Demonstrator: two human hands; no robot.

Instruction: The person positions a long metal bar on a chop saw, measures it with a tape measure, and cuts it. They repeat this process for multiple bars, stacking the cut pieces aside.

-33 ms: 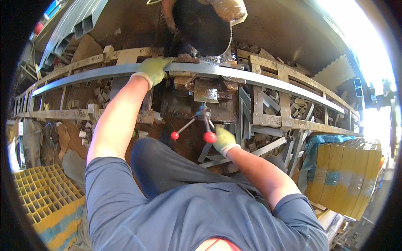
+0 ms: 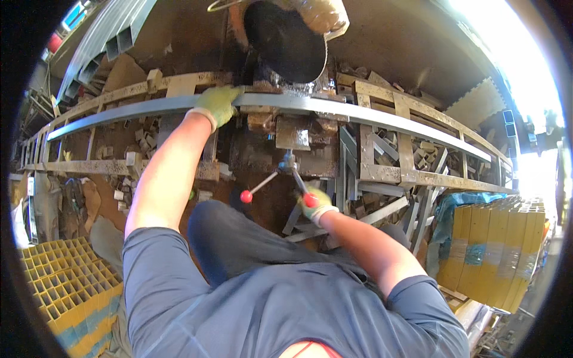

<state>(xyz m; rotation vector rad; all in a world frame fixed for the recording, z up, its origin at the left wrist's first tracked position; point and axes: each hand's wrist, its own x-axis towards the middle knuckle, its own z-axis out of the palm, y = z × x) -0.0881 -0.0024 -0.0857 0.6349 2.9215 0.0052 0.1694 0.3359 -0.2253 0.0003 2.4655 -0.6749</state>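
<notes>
A long grey metal tube [image 2: 382, 114] lies crosswise over the saw bench, running out to both sides. My left hand [image 2: 217, 108], in a pale yellow-green work glove, is closed over it left of the saw. Beyond the tube's middle is a large dark circular saw blade [image 2: 283, 45] with a toothed edge. On the near side a clamp block [image 2: 292, 132] sits close to the tube, with a screw hub [image 2: 289, 161] in front. Two rods with red ball knobs [image 2: 246, 196] reach from the hub. My right hand [image 2: 317, 204], also gloved, is closed around the right-hand knob; its fingers are partly hidden.
A rusty slatted frame [image 2: 382, 173] supports the tube on both sides, with metal offcuts [image 2: 385, 210] beneath. Stacked yellow tubes stand at left [image 2: 71, 274] and right [image 2: 492, 253]. More grey square tubes [image 2: 110, 42] lie at the far left. My knees are close to the bench.
The red-knobbed handle has turned a little, its right knob shifting rightward and the left one slightly nearer me. My right hand now covers the right knob. My left hand stays on the tube.
</notes>
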